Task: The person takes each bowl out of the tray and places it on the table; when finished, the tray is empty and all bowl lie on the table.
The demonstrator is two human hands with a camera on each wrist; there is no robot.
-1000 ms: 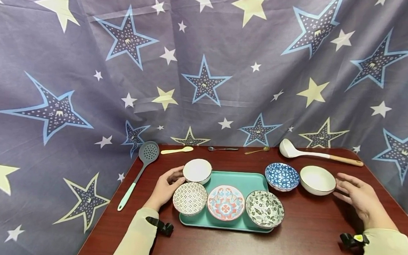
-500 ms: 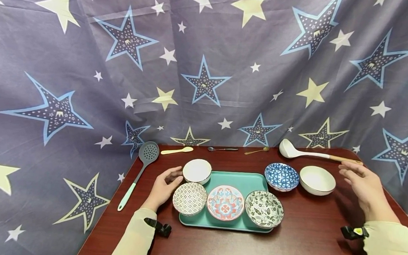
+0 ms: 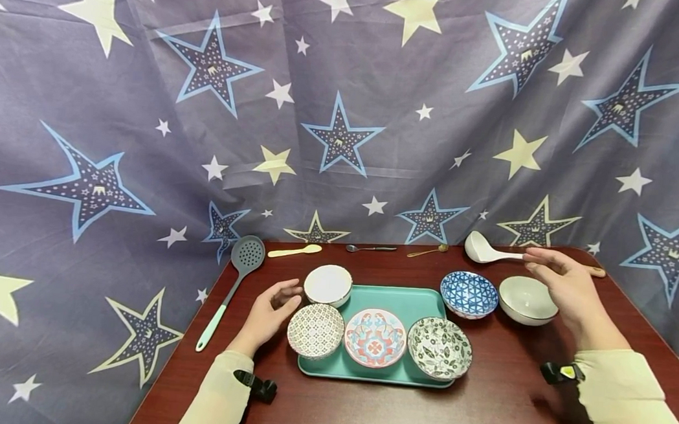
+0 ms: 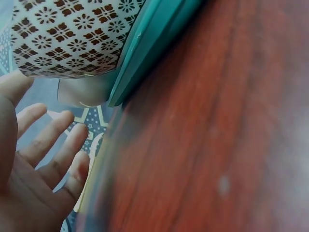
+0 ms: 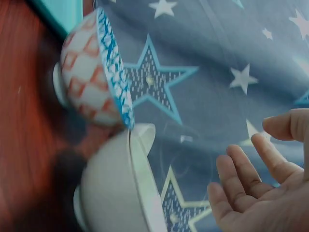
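My left hand (image 3: 267, 312) hovers just left of a white bowl (image 3: 328, 285) and a brown-patterned bowl (image 3: 316, 331), its fingers relaxed and holding nothing. In the left wrist view the brown-patterned bowl (image 4: 72, 38) is beside the thumb; whether they touch I cannot tell. My right hand (image 3: 573, 297), fingers extended, is above the right side of a cream bowl (image 3: 523, 300) and covers part of a white ladle (image 3: 483, 249) behind it. From the right wrist the hand (image 5: 265, 183) appears apart from the cream bowl (image 5: 116, 183) and grips nothing. A blue-patterned bowl (image 3: 469, 294) stands beside the cream one.
A teal tray (image 3: 395, 298) carries a red-and-blue bowl (image 3: 375, 337) and a leaf-patterned bowl (image 3: 440, 348). A slotted skimmer (image 3: 247, 254) lies at the left; a yellow spoon (image 3: 294, 251) and two small spoons lie along the back edge, before a starry curtain (image 3: 348, 63).
My right hand has left the cream bowl's right side, risen and swung left over it toward the ladle. The left hand has drawn slightly away from the white bowl. The bowls stay put.
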